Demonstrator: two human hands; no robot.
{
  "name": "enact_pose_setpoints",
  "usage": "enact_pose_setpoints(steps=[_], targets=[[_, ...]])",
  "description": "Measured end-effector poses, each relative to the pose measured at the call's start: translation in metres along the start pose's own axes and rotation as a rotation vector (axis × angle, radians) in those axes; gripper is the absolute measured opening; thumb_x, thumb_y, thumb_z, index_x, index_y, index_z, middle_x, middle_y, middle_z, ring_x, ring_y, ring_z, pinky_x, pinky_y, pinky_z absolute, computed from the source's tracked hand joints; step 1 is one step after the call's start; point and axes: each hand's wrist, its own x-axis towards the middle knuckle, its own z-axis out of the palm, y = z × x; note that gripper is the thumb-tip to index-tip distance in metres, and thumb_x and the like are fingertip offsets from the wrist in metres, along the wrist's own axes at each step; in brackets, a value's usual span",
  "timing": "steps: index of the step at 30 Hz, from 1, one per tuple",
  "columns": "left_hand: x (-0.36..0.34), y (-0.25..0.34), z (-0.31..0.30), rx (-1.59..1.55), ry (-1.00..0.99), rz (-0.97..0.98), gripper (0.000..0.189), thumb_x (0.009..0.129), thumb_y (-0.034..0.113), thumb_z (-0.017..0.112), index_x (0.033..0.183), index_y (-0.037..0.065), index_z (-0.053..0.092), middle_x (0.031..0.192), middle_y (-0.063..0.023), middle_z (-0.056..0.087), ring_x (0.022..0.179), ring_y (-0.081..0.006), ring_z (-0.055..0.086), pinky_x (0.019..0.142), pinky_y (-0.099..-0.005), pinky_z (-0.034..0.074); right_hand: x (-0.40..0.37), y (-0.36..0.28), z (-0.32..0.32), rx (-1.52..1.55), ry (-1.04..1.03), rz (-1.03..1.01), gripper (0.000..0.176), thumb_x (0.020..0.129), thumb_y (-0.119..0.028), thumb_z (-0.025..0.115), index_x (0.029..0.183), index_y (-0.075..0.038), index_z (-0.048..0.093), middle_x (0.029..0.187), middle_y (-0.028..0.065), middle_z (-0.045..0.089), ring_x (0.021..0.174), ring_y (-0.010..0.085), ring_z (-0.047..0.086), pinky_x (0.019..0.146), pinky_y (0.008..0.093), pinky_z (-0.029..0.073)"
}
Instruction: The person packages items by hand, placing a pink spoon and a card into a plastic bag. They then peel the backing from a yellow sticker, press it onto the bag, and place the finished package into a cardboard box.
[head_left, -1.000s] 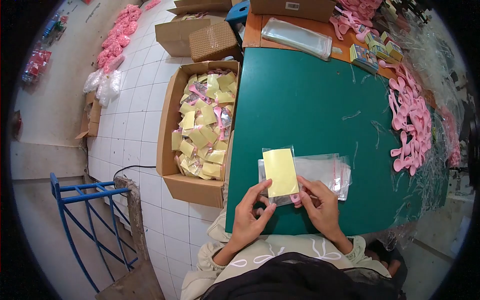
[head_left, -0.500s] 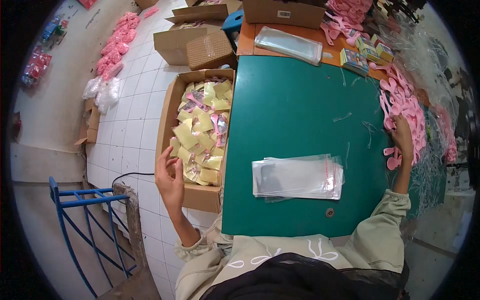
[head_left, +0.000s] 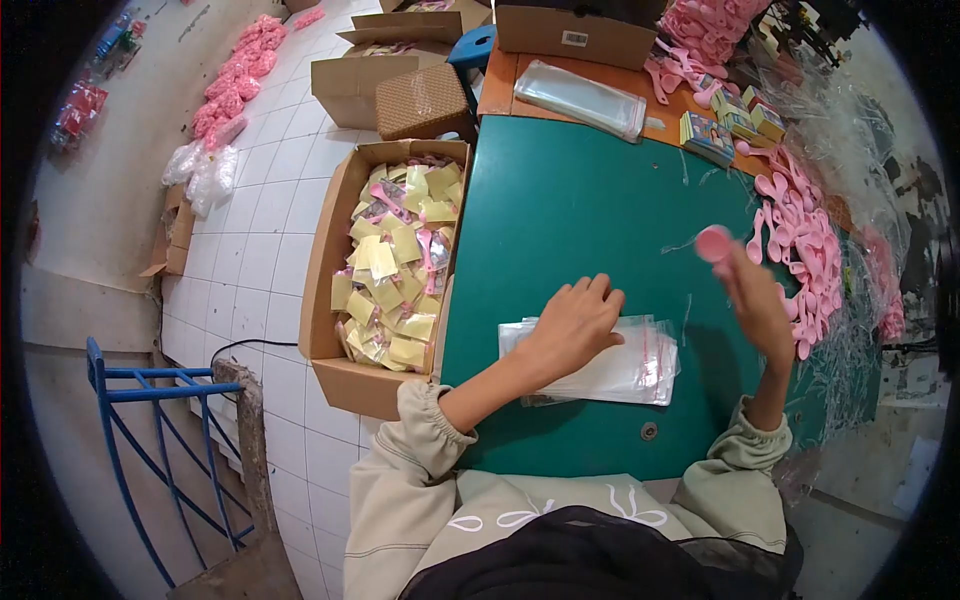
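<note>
One pink spoon (head_left: 713, 244) is in your right hand (head_left: 757, 308); your left hand (head_left: 580, 322) curls over clear bags (head_left: 640, 368), grip unclear. Separating one, seemingly the step, calls for lightness.

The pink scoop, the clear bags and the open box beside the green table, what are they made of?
Pink scoop in the right hand: probably smooth plastic, going by its even pink colour, though it's blurred.
Clear bags by the left hand: likely thin, glossy plastic film, see-through with shiny creases.
Open box: looks like cardboard, plain matte brown with a folded-out flap.
</note>
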Motion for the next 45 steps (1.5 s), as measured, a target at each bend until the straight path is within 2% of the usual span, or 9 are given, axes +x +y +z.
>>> enact_pose_setpoints(steps=[2, 8, 11, 14, 20, 26, 29, 38, 45], targets=[[0.002, -0.007, 0.001, -0.105, -0.056, 0.012, 0.016, 0.076, 0.017, 0.068, 0.08, 0.003, 0.059, 0.084, -0.0103, 0.057, 0.077, -0.0271, 0.058, 0.068, -0.0369, 0.047, -0.004, -0.023, -0.001, -0.076, -0.154, -0.322, 0.03, 0.081, -0.005, 0.057, 0.111, -0.002, 0.051, 0.088, 0.0156, 0.056, 0.084, 0.0365, 0.057, 0.073, 0.0391, 0.045], [0.001, -0.022, -0.003, -0.46, -0.043, -0.103, 0.015, 0.076, 0.01, 0.068, 0.086, 0.001, 0.059, 0.076, -0.0099, 0.065, 0.069, -0.0217, 0.065, 0.061, -0.0308, 0.05, -0.001, -0.067, -0.024, 0.225, -0.219, -0.194, 0.026, 0.074, 0.002, 0.065, 0.099, 0.001, 0.061, 0.08, 0.0106, 0.058, 0.067, 0.0202, 0.061, 0.06, 0.0299, 0.046], [0.002, -0.02, -0.006, -0.46, -0.039, -0.143, 0.014, 0.078, 0.01, 0.067, 0.088, 0.001, 0.06, 0.079, -0.0098, 0.067, 0.072, -0.0201, 0.067, 0.064, -0.0294, 0.051, -0.003, -0.068, -0.027, 0.409, -0.277, -0.081, 0.016, 0.073, -0.004, 0.068, 0.088, 0.0, 0.065, 0.075, 0.0092, 0.058, 0.063, 0.014, 0.06, 0.057, 0.0281, 0.046], [0.002, -0.021, -0.007, -0.518, -0.086, -0.169, 0.013, 0.081, 0.011, 0.065, 0.089, 0.002, 0.058, 0.082, -0.009, 0.068, 0.073, -0.0184, 0.067, 0.068, -0.0285, 0.052, 0.001, -0.064, -0.02, 0.226, -0.303, -0.117, 0.015, 0.073, -0.006, 0.069, 0.087, -0.002, 0.067, 0.071, 0.0083, 0.058, 0.064, 0.0157, 0.06, 0.057, 0.0281, 0.046], [0.0, -0.025, -0.013, -0.777, -0.004, -0.233, 0.018, 0.088, 0.011, 0.059, 0.097, 0.002, 0.048, 0.087, -0.0116, 0.068, 0.077, -0.0145, 0.066, 0.07, -0.0274, 0.052, -0.001, -0.045, -0.008, 0.089, -0.24, -0.139, 0.017, 0.075, -0.005, 0.066, 0.091, -0.002, 0.066, 0.074, 0.0091, 0.059, 0.062, 0.0184, 0.058, 0.058, 0.0273, 0.045], [0.002, -0.024, -0.025, -1.019, -0.09, -0.372, 0.02, 0.088, 0.007, 0.058, 0.103, 0.003, 0.046, 0.09, -0.0141, 0.067, 0.082, -0.0148, 0.065, 0.071, -0.0254, 0.053, 0.001, -0.062, -0.011, 0.364, 0.147, 0.079, 0.017, 0.084, -0.001, 0.056, 0.101, -0.002, 0.06, 0.076, 0.0059, 0.056, 0.064, 0.0121, 0.056, 0.058, 0.0248, 0.046], [0.003, -0.022, -0.027, -1.069, -0.097, -0.399, 0.022, 0.087, 0.008, 0.06, 0.104, 0.002, 0.047, 0.09, -0.0136, 0.068, 0.081, -0.0145, 0.065, 0.072, -0.0255, 0.053, 0.004, -0.063, 0.0, 0.564, 0.397, 0.063, 0.018, 0.087, -0.002, 0.056, 0.105, -0.001, 0.053, 0.079, 0.0047, 0.056, 0.067, 0.0087, 0.056, 0.059, 0.0226, 0.047], [0.002, -0.024, -0.019, -1.089, -0.131, -0.357, 0.029, 0.088, 0.012, 0.06, 0.113, 0.002, 0.05, 0.09, -0.0099, 0.067, 0.082, -0.0115, 0.064, 0.068, -0.0232, 0.05, 0.0, -0.078, 0.009, 0.642, 0.321, 0.029, 0.018, 0.086, -0.001, 0.058, 0.099, -0.003, 0.046, 0.082, 0.0063, 0.059, 0.067, 0.0093, 0.058, 0.06, 0.021, 0.049], [0.002, -0.014, -0.023, -1.129, -0.22, -0.388, 0.033, 0.089, 0.02, 0.059, 0.116, 0.002, 0.053, 0.091, -0.0057, 0.067, 0.081, -0.0092, 0.063, 0.065, -0.0214, 0.048, -0.001, -0.083, 0.015, 0.791, 0.468, -0.005, 0.017, 0.085, -0.001, 0.059, 0.097, -0.002, 0.047, 0.083, 0.0073, 0.06, 0.067, 0.0094, 0.058, 0.059, 0.0214, 0.049]])
